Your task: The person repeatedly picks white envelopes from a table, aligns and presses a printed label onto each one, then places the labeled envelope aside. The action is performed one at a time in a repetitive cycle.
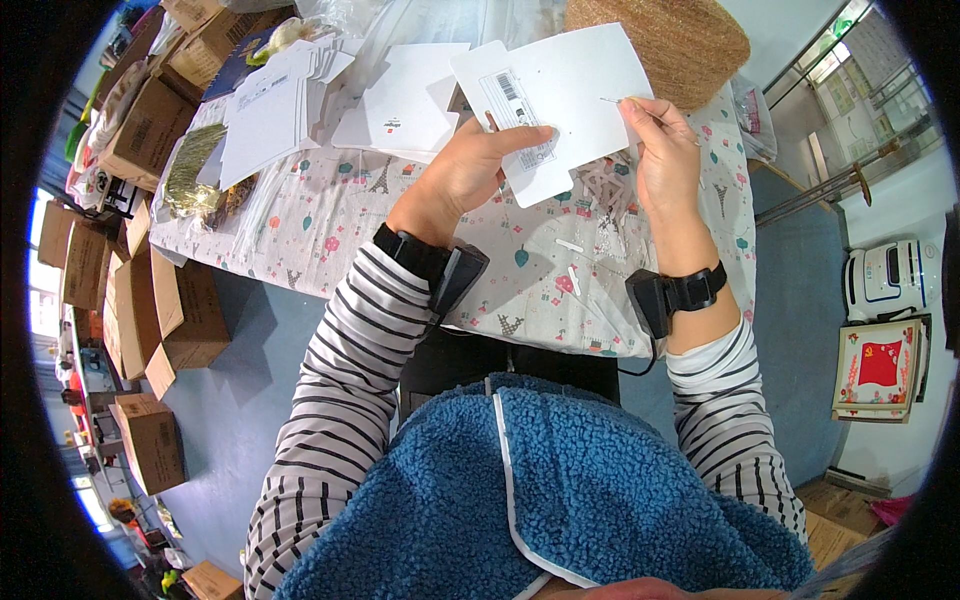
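My left hand (461, 165) grips a white die-cut card (585, 71) by its lower left part, thumb on top. The card is tilted above the table and bears a printed label with a barcode. At the card's right edge, my right hand (667, 154) pinches a thin metal piece (611, 99), a wire or slender tool, whose tip lies over the card. Whether the right fingers also touch the card, I cannot tell. More white cards (412, 82) lie behind my left hand. Below the held card is a heap of small pale strips (604, 187), partly hidden.
A patterned tablecloth (420, 225) covers the table. A stack of white cards (262, 112) and bagged gold tinsel (191, 169) lie at the left. Loose white strips (574, 280) lie near the front. A large golden-brown roll (667, 45) stands behind. Cardboard boxes (191, 322) crowd the left floor.
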Demonstrator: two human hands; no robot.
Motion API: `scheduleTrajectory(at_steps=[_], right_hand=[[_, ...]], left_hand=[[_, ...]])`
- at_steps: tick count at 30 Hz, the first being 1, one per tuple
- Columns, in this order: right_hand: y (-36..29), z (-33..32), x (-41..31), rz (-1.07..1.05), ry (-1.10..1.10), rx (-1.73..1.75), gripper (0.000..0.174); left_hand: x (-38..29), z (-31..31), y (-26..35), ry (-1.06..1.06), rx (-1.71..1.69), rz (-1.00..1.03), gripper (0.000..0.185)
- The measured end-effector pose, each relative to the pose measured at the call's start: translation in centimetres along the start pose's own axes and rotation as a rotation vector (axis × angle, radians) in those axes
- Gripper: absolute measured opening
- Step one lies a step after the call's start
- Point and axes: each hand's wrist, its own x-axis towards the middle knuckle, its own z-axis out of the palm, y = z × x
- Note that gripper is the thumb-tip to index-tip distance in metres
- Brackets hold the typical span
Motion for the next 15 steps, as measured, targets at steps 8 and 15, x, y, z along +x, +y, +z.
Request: scheduleTrajectory(at_steps=[8,15], right_hand=[[-0.2,0.0,0.1,-0.035,0.050,-0.014,0.016],[-0.7,-0.5,0.7,-0.097,0.136,-0.002,0.014]], left_hand=[[0.5,-0.4,-0.5,-0.008,0.022,0.032,0.039],[1.1,-1.0,-1.1,-0.021,0.177,-0.022,0.035]])
